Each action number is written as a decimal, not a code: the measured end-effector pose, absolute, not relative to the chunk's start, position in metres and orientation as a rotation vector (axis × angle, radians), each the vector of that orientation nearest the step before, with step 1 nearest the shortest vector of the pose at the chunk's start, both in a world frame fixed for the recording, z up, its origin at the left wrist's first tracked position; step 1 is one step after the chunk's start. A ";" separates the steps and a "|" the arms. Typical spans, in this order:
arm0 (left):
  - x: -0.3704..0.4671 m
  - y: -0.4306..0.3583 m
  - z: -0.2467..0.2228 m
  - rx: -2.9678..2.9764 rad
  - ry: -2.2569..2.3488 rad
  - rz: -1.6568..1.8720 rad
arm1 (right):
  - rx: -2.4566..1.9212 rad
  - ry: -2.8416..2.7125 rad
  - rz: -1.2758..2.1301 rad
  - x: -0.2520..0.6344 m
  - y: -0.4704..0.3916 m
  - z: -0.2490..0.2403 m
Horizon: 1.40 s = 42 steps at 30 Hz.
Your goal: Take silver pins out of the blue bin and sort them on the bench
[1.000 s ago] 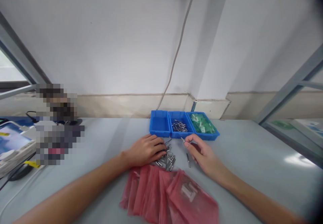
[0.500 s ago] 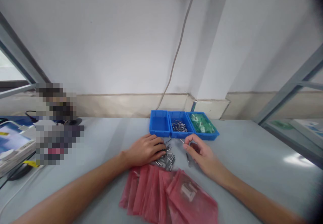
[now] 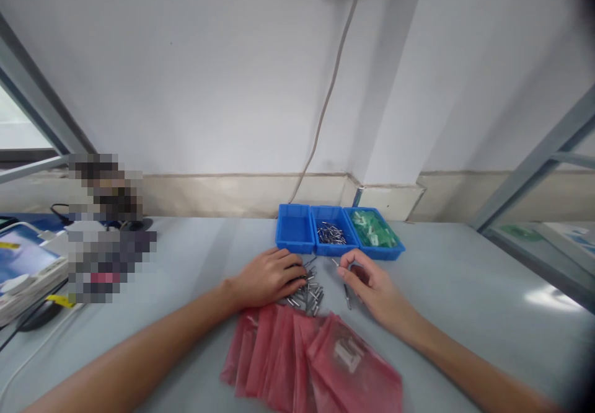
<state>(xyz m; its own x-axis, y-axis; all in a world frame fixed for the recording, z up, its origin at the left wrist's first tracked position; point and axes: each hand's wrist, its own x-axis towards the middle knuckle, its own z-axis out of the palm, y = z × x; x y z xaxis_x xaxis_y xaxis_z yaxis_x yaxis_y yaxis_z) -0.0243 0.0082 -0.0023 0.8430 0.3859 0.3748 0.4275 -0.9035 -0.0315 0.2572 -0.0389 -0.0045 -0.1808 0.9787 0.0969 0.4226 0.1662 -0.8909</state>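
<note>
My left hand (image 3: 270, 278) lies palm down with its fingers slightly apart. Its fingertips rest on the left side of a loose pile of slim metal pins (image 3: 310, 292), which look like blind rivets, and hide part of it. Thumb and index finger of my right hand (image 3: 367, 283) pinch a single metal pin (image 3: 334, 263), whose tip sticks out to the left. Another pin (image 3: 348, 297) lies on the table by that hand. Just below the pile, several pink plastic bags (image 3: 283, 357) overlap in a fan; white and metal parts (image 3: 348, 354) show through the rightmost one.
Three blue bins stand side by side near the wall: an empty left bin (image 3: 295, 248), a middle bin (image 3: 316, 250) with metal pins, and a right bin (image 3: 395, 253) with green plastic packets (image 3: 372, 227). At the left are a power strip (image 3: 35, 279), cables and a blurred person.
</note>
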 end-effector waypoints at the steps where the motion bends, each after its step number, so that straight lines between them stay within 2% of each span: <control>1: -0.024 0.008 -0.003 -2.906 -0.644 -0.554 | -1.350 -1.719 0.971 0.257 -0.039 -0.004; 42: -0.025 0.010 -0.006 -2.890 -0.642 -0.562 | -1.363 -1.761 0.968 0.257 -0.039 -0.003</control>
